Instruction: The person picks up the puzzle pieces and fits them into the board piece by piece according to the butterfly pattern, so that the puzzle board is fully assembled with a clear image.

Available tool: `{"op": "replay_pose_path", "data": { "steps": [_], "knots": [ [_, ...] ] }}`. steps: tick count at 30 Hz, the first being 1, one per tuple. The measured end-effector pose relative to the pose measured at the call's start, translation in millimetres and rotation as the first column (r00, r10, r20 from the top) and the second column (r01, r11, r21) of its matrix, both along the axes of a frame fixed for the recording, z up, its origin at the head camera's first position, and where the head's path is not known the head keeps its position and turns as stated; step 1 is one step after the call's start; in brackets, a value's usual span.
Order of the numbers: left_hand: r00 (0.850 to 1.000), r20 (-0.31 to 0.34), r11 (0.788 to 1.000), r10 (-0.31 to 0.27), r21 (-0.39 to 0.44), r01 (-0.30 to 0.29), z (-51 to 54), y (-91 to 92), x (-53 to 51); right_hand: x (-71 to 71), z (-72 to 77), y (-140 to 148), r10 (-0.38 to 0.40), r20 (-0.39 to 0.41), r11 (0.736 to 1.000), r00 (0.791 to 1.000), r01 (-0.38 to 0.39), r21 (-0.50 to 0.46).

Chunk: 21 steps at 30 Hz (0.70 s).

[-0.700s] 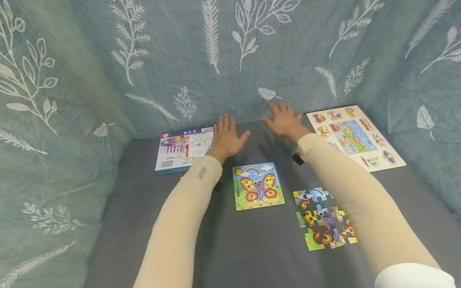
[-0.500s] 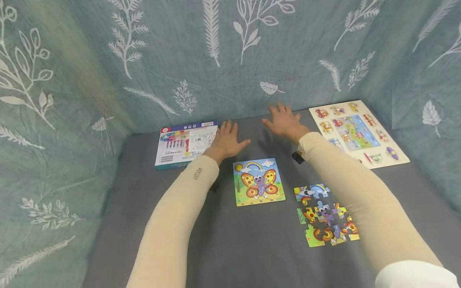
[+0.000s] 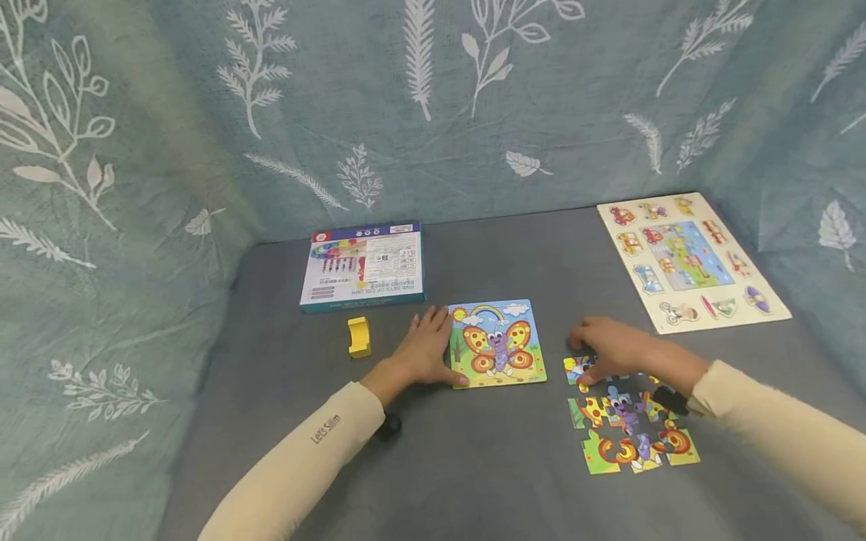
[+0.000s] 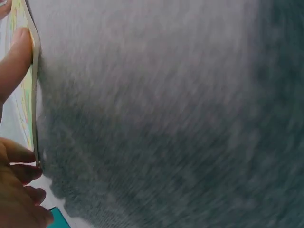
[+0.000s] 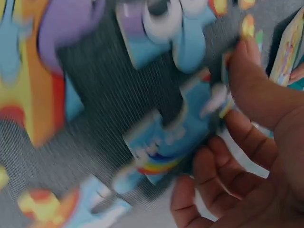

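Note:
My left hand point(image 3: 422, 350) grips the left side of a square butterfly picture board point(image 3: 497, 346), thumb at its near corner and fingertips at its far one. In the left wrist view the thumb point(image 4: 18, 59) lies over the board's edge point(image 4: 34, 95). My right hand point(image 3: 617, 350) is over the far left corner of a loosely laid butterfly jigsaw point(image 3: 625, 413). Its thumb and fingers are on either side of the corner jigsaw piece point(image 3: 571, 368) with the sun. A rainbow piece point(image 5: 164, 147) lies beside these fingers in the right wrist view. The hand hides part of the top row.
A boxed toy set point(image 3: 361, 267) lies at the back left, with a yellow curved block point(image 3: 359, 337) in front of it. A wooden peg-puzzle board point(image 3: 693, 263) is at the back right. Patterned cloth point(image 3: 473, 165) walls the table point(image 3: 460, 473).
Both hands have drawn back from the far edge. The left came down to the butterfly board, the right to the jigsaw's corner. The yellow block has come into full view.

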<state>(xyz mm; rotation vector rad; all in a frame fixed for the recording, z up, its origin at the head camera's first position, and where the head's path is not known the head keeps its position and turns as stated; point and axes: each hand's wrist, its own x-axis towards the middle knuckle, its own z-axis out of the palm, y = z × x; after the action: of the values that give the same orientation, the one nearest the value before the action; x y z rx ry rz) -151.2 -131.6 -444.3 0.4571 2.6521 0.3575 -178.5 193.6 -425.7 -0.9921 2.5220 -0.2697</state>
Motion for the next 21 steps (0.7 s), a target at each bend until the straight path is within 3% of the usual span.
{"op": "replay_pose_path", "data": {
  "steps": [4,8,12,16,18,21],
  "knots": [
    [0.999,-0.041,1.000,0.021,-0.010,-0.022,-10.2,3.1,3.7,11.2,-21.8,5,-0.067,-0.081,0.997,0.994,0.064,-0.046],
    [0.998,-0.042,0.999,0.036,-0.009,-0.036,-15.2,2.3,3.9,6.4,-20.3,4,-0.105,-0.033,0.988,0.994,0.100,-0.115],
    [0.998,-0.047,0.999,0.039,0.018,-0.038,-16.1,0.8,3.5,-13.4,-1.5,-9,-0.147,0.013,0.964,0.989,0.146,-0.223],
    [0.998,-0.043,0.999,0.035,0.027,-0.034,-16.7,-0.2,3.9,-40.4,14.1,-45,-0.171,0.105,0.919,0.980,0.197,-0.341],
    [0.998,-0.049,0.999,0.035,0.037,-0.033,-17.2,-0.6,4.3,-49.6,12.4,-69,-0.149,0.186,0.905,0.971,0.209,-0.370],
    [0.998,-0.056,0.999,0.037,0.033,-0.036,-17.7,-1.6,5.7,-56.9,0.2,-105,-0.120,0.269,0.904,0.956,0.217,-0.367]
  ]
}}
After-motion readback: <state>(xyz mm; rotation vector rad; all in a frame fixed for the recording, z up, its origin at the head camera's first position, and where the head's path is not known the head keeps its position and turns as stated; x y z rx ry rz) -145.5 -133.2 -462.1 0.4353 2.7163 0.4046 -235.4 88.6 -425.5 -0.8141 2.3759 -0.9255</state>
